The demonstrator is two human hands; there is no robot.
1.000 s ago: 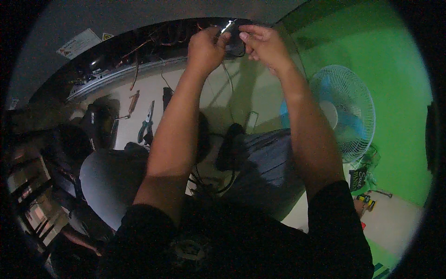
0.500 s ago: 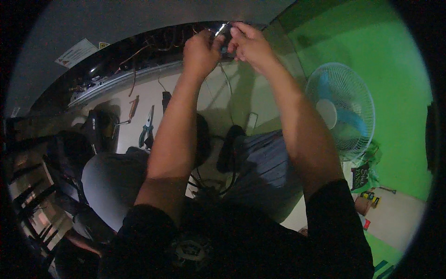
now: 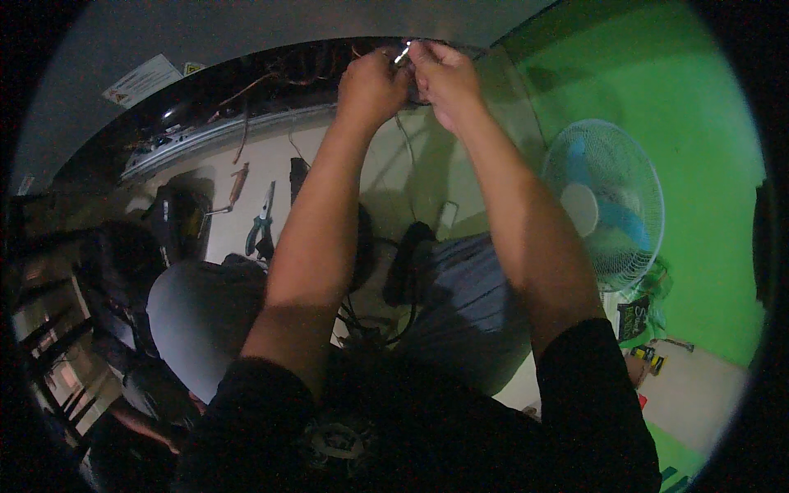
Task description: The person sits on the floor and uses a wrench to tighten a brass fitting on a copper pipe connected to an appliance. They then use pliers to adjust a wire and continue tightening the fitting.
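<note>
While a pale label (image 3: 141,80) sits on the grey panel (image 3: 271,25) well L of the L hand (image 3: 371,89), a black item (image 3: 173,215), too dim to ID, lies under it. Copper tubing (image 3: 245,90) runs thru the dark opening (image 3: 189,108) twd the L hand, w/ a metal rail (image 3: 193,141) along the lower edge. Below-L of that hand, on the pale floor (image 3: 230,236): a brownish-handled tool (image 3: 238,186) w/ a bent end, then pliers (image 3: 261,223), nose up, nr the L forearm (image 3: 316,214). L hand is clamped on a small shiny metal piece (image 3: 402,56), which is btwn the two hands at the opening's R end. R hand (image 3: 448,82) is just beside, fingertips at the piece's upper end; can't tell if they grip it. Thin pale cable (image 3: 408,152) hangs below, btwn hands. Flat pale rect. item (image 3: 448,215) lies well below the R hand. Fan (image 3: 604,205) w/ white cage & blue blades is R of the R forearm (image 3: 526,197); black packet (image 3: 633,319) & yellow-black item (image 3: 649,359) are lower, farther from the R hand. Green wall (image 3: 707,205) far R.
</note>
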